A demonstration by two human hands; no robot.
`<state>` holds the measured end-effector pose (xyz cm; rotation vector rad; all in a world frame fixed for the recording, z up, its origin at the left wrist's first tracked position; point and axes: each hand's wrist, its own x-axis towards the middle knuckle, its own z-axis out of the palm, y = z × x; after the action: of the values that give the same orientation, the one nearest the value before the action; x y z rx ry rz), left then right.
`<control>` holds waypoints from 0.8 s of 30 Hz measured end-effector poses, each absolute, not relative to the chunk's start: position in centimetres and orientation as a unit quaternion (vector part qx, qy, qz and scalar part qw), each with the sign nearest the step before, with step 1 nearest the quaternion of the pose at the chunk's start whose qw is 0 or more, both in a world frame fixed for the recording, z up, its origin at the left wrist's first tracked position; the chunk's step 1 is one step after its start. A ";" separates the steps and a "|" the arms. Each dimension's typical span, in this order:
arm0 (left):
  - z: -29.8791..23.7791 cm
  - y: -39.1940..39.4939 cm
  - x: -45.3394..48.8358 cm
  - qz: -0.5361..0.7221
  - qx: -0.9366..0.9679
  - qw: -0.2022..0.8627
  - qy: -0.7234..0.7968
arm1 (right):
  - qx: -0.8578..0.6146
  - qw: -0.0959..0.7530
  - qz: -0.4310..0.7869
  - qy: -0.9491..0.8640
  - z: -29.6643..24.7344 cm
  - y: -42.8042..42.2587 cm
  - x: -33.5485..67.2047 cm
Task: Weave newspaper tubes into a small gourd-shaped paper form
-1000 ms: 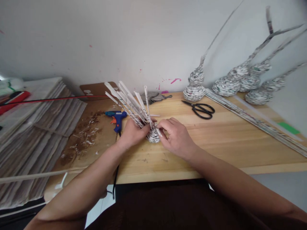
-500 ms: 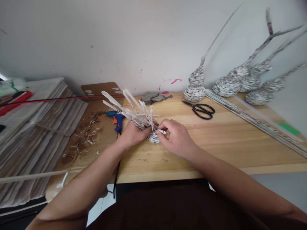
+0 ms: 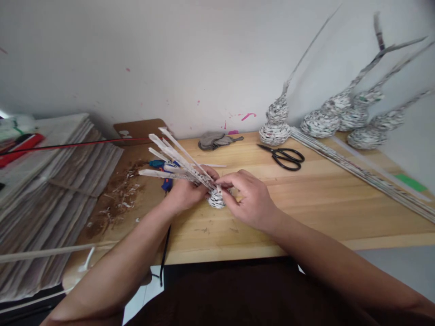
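Observation:
A small woven newspaper piece [image 3: 216, 199] sits on the wooden table between my hands. Several rolled paper strips [image 3: 173, 151] fan up and left from its top. My left hand [image 3: 188, 194] wraps round the upper part of the piece and the base of the strips. With thumb and forefinger, my right hand [image 3: 249, 195] pinches the end of a paper strip [image 3: 219, 188] at the right side of the weave. Fingers hide part of the top. Behind my left hand, a blue glue gun [image 3: 167, 183] lies partly covered by the strips.
Black scissors [image 3: 285, 157] and a grey cloth [image 3: 217, 140] lie further back. Finished gourd-shaped woven pieces [image 3: 276, 122] stand along the wall, beside long paper rods [image 3: 356, 170]. At left are a stack of newspapers [image 3: 50, 190] and a board with scraps [image 3: 127, 203].
The woven piece has tilted, and its upright strips now lean further left, bunched over the glue gun. My right hand has folded its strip end in against the weave.

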<state>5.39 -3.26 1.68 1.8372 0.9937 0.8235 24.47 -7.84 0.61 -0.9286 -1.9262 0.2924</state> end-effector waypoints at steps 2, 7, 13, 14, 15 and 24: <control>1.8 -3.2 5.4 0.361 0.702 0.471 0.394 | -0.395 0.478 0.102 -0.778 1.0 -7.7 24.8; 2.0 -2.8 5.1 0.420 0.612 0.538 0.400 | -0.450 0.479 0.146 -0.739 1.2 -7.4 25.2; 1.2 -2.6 5.3 0.426 0.497 0.649 0.388 | -0.429 0.533 0.202 -0.701 1.4 -7.9 24.7; 1.0 -2.5 5.4 0.424 0.487 0.661 0.382 | -0.429 0.537 0.207 -0.697 1.5 -8.0 24.7; 0.9 -2.5 5.4 0.420 0.479 0.672 0.378 | -0.429 0.538 0.213 -0.694 1.6 -8.1 24.7; 0.3 -2.6 5.2 0.388 0.485 0.703 0.346 | -0.373 0.506 0.164 -0.760 2.0 -7.9 25.1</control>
<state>5.23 -2.60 0.33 1.0803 0.7694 0.8644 25.08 -7.86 1.96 -0.8996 -1.8344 0.3967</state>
